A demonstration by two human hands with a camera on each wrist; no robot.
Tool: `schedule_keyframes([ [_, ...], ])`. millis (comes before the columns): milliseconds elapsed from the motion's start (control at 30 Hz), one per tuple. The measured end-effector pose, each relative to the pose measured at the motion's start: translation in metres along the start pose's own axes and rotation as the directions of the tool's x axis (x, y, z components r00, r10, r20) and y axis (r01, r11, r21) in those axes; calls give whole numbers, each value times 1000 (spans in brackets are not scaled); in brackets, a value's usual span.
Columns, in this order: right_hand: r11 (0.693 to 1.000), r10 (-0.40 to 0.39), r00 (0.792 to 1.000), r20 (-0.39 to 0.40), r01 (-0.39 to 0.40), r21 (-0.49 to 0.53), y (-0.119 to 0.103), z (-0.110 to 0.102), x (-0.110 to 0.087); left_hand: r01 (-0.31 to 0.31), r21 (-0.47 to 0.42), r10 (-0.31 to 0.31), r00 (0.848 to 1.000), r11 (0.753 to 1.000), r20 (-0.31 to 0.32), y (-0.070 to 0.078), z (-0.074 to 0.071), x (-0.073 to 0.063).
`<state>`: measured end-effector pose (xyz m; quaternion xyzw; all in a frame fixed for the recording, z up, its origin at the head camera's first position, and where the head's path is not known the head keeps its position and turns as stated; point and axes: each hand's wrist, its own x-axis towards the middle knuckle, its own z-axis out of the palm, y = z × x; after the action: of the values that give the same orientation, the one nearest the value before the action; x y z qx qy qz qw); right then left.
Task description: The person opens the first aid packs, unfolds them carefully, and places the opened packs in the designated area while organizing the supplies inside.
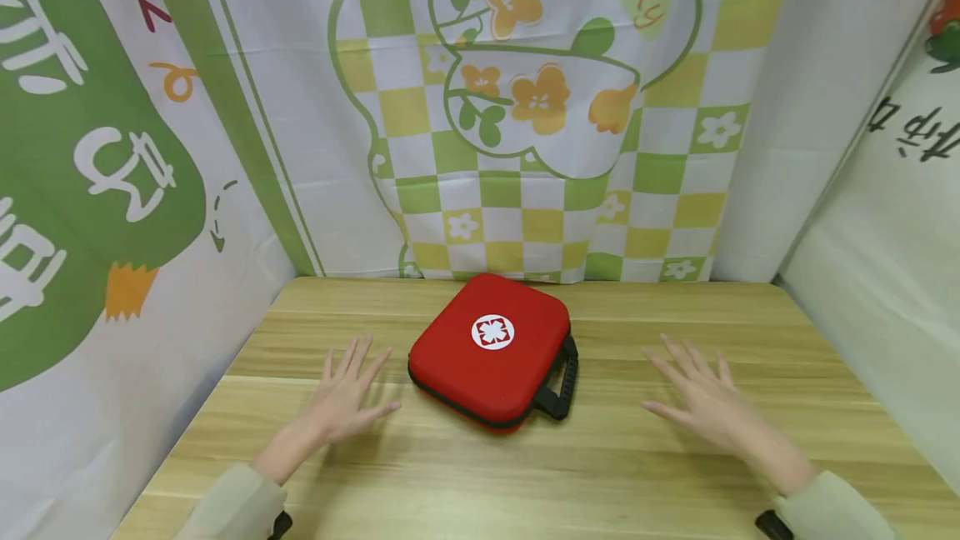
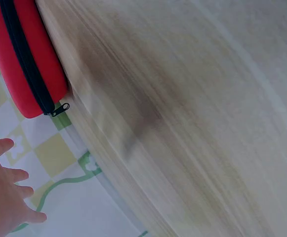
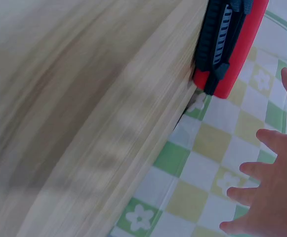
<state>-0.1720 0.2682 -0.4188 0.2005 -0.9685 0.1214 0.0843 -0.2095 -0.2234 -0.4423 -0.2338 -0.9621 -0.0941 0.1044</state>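
A red zippered first-aid case point(image 1: 480, 365) with a white round emblem lies at an angle on the wooden table. Its black handle point(image 1: 568, 377) points toward the right. To the left of the case, my left hand point(image 1: 347, 398) is held with fingers spread and holds nothing. My right hand point(image 1: 701, 402) is on the other side, farther from the case, also spread and holding nothing. The left wrist view shows the black zipper point(image 2: 27, 59) and its pull point(image 2: 60, 109) along the case's side. The handle's ribbed grip point(image 3: 222, 34) shows in the right wrist view.
Behind the wooden table point(image 1: 465, 490) hangs a green and yellow checked curtain point(image 1: 525, 190). Printed cloth walls point(image 1: 225, 148) close in the left side, and another white cloth point(image 1: 885, 273) stands along the right edge.
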Motion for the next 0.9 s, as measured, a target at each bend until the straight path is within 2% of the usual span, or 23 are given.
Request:
schedule_keyframes([
  [300, 996, -49, 999, 10, 48, 76, -13, 10, 26, -44, -52, 43, 999, 998, -31, 4, 3, 11],
  [467, 991, -122, 992, 8, 122, 61, -22, 20, 44, -95, -95, 90, 995, 991, -52, 11, 6, 18],
  [633, 981, -186, 982, 1, 186, 54, -33, 29, 62, -141, -100, 137, 989, 985, -49, 21, 10, 25],
  [767, 980, -189, 982, 4, 189, 70, -40, 36, 73, -161, -81, 158, 986, 984, -44, 28, 13, 29],
  [900, 975, -189, 982, -1, 188, 115, -45, 42, 83, -212, -83, 206, 975, 974, -78, 35, 18, 33],
])
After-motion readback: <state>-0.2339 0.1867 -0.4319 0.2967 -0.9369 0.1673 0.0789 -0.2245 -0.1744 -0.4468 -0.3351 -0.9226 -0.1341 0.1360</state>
